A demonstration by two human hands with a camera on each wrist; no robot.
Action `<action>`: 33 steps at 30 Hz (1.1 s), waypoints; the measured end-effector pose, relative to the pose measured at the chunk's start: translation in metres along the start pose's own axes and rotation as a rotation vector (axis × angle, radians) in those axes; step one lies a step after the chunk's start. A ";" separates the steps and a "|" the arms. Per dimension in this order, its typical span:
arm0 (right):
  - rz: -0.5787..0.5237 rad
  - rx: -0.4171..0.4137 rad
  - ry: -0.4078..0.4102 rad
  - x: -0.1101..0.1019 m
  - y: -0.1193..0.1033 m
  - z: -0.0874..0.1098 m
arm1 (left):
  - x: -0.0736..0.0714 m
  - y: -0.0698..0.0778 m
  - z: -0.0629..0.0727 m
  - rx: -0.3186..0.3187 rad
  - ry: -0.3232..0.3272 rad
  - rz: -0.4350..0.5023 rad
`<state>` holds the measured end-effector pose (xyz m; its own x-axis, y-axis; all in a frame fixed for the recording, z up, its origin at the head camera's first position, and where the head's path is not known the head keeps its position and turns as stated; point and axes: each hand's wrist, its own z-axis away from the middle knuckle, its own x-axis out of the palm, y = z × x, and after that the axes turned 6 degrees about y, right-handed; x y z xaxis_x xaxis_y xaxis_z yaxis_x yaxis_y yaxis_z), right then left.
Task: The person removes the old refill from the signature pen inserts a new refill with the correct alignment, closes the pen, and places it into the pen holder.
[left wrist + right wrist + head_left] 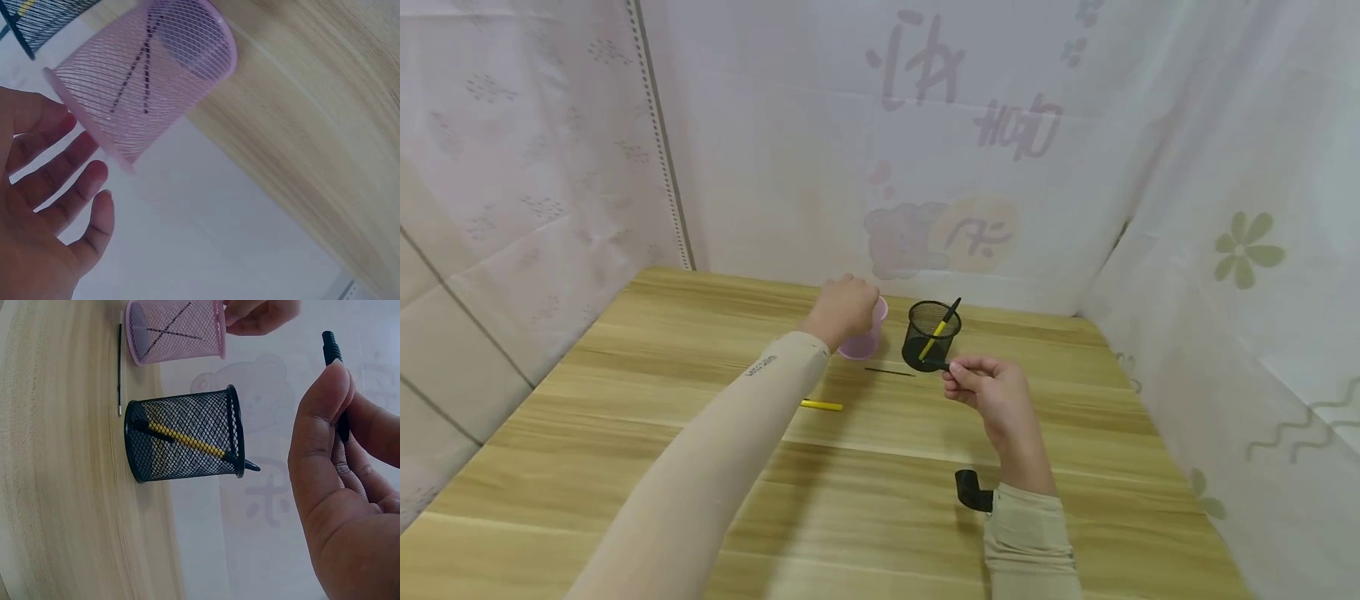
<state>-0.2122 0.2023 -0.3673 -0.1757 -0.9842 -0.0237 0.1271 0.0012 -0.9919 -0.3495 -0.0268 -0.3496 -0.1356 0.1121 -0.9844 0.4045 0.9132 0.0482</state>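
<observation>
While our left grip (844, 310) hangs loose at the pink cup (169, 90), our right grip (997, 398) pinches a black pen part (333, 352) near the black cup (194, 411); apparently sorting, we should deposit it next.

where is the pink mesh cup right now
In the head view, the pink mesh cup sits near the back edge of the wooden table, just left of the black mesh cup.
</observation>
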 end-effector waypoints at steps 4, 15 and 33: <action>0.004 -0.007 0.001 0.001 0.001 0.000 | 0.002 -0.004 -0.001 -0.019 0.009 0.048; 0.002 0.002 0.007 0.000 0.005 0.001 | 0.020 -0.013 -0.001 -0.043 -0.029 0.087; 0.003 0.008 0.004 0.002 0.004 0.003 | 0.015 -0.017 -0.003 -0.145 0.108 0.133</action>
<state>-0.2093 0.2003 -0.3709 -0.1788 -0.9835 -0.0270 0.1353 0.0026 -0.9908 -0.3615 -0.0397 -0.3646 -0.1890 0.2699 -0.9441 0.2918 0.9335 0.2085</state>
